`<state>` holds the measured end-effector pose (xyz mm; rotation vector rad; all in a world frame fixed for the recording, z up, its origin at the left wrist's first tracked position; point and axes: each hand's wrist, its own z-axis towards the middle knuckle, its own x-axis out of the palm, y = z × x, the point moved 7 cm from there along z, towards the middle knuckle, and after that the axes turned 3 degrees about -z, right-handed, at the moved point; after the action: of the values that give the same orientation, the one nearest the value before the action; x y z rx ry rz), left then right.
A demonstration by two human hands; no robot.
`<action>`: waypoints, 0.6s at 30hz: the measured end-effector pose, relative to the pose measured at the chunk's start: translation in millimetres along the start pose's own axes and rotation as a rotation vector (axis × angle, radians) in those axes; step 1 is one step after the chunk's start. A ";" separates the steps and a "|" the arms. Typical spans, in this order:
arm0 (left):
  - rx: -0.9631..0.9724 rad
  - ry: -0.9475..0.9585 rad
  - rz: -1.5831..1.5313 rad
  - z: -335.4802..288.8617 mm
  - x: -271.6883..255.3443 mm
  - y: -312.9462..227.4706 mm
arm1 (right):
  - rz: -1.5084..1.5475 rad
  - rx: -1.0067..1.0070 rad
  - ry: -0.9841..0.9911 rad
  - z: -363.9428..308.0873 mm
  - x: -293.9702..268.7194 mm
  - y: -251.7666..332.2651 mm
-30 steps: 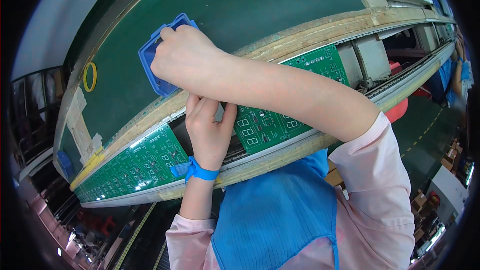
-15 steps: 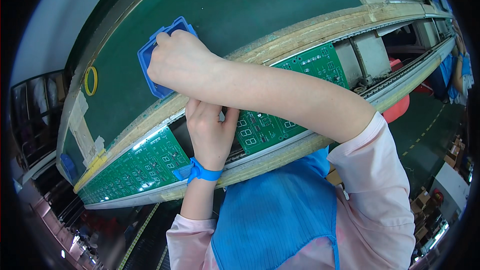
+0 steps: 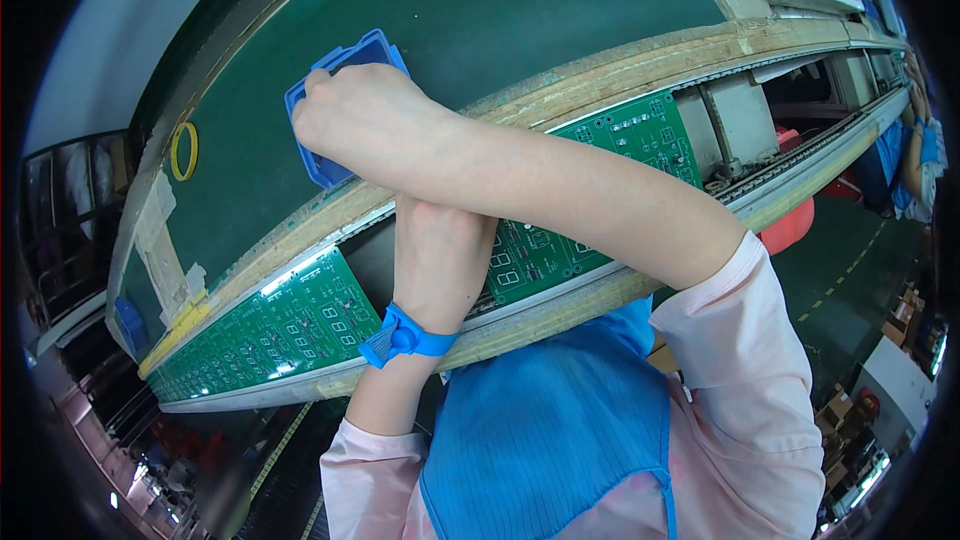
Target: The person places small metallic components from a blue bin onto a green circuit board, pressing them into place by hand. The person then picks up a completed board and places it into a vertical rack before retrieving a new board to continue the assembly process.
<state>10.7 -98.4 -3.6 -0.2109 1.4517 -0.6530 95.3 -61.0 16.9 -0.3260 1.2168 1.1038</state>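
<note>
My right arm crosses above my left hand. At a blue plastic bin point(image 3: 326, 172), my right hand point(image 3: 355, 112) is curled with its knuckles up; its fingertips are hidden in the bin. My left hand point(image 3: 438, 252) lies below my right forearm, over the gap between two green circuit boards. Its fingers are hidden by that forearm. A blue strap point(image 3: 412, 340) is round my left wrist. The left-hand circuit board point(image 3: 285, 318) bears several digit outlines. The other circuit board point(image 3: 640, 135) is partly covered by my right forearm.
The boards lie in a long rail with a pale front edge point(image 3: 560, 318). A wooden strip point(image 3: 640, 60) divides it from the green tabletop point(image 3: 540, 10). A yellow tape roll point(image 3: 184, 151) is at the left. Another person's arm point(image 3: 915, 155) shows at far right.
My left hand has slid farther under my right forearm, so its fingers no longer show. My right hand stays at the bin, and the whole view has shifted slightly.
</note>
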 end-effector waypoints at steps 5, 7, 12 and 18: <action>-0.008 -0.012 0.092 3.5 -1.6 -5.9 | 0.101 0.012 -0.017 0.4 -25.2 1.5; -0.032 0.003 0.070 2.9 -2.0 -2.8 | 0.166 0.021 -0.059 -7.3 -41.6 -3.9; -0.048 -0.061 0.027 1.7 -36.3 -8.8 | 0.577 0.160 -0.157 -50.6 -82.0 -32.7; -0.096 -0.226 0.339 18.4 -98.9 24.3 | 1.194 0.696 0.119 -124.7 -59.4 -46.7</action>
<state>36.9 -30.9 70.4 -0.1056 1.2631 -0.2743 64.4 -203.0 5.8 1.0116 1.8622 1.5253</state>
